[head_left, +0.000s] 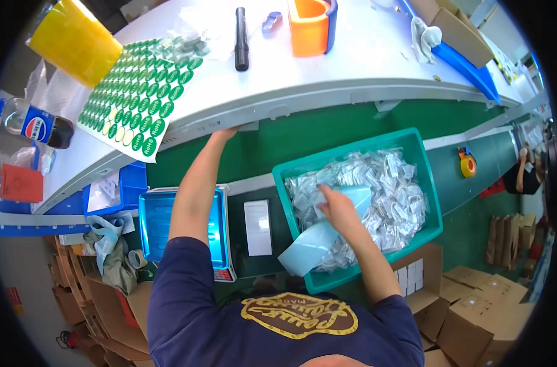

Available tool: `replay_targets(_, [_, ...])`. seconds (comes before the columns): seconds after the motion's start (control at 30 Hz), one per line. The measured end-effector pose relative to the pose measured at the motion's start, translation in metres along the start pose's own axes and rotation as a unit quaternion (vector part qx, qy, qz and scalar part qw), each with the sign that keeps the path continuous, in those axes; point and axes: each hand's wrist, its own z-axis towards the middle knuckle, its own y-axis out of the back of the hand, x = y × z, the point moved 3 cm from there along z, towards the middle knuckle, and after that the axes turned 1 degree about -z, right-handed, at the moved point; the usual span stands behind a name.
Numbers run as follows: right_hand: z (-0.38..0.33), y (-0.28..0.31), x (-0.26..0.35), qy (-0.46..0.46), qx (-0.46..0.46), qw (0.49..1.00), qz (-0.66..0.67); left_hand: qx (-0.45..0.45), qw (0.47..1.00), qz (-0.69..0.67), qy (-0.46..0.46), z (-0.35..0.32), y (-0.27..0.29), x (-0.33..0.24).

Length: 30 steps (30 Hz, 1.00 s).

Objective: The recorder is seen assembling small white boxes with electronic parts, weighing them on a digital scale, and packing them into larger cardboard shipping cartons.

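My left arm reaches forward to the white worktable, where my left hand (225, 133) goes under the front edge; its fingers are hidden. My right hand (339, 210) is over a green plastic bin (434, 183), fingers stretched out and apart. Small clear and silvery packets (394, 196) fill that bin in a heap. A light blue sheet (309, 248) lies across the packets below my right hand and hangs over the near left rim. Left of the bin sits a white box (257, 227). Beside it is a weighing scale with a shiny blue tray (153, 226), partly behind my left forearm.
On the worktable (211, 92) are a sheet of green oval stickers (131, 98), a black marker (241, 40), an orange holder (309, 27), a yellow container (75, 41) and a cola bottle (37, 124). A tape dispenser (467, 163) lies right. Cardboard boxes (474, 312) stand lower right. Another person (526, 174) is far right.
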Motion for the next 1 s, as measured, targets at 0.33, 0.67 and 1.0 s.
replay_targets(0.33, [-0.018, 0.067, 0.197, 0.023, -0.401, 0.792, 0.459, -0.218, 0.942, 0.071, -0.245, -0.204, 0.064, -0.236])
replay_targets(0.67, [-0.066, -0.010, 0.356, 0.209, -0.343, 0.915, -0.043, -0.280, 0.918, 0.008, -0.282, -0.383, 0.158, -0.224])
replay_targets(1.0, [-0.125, -0.068, 0.392, 0.204, -0.149, 0.940, 0.228, -0.202, 0.938, -0.179, -0.218, -0.501, 0.219, -0.170])
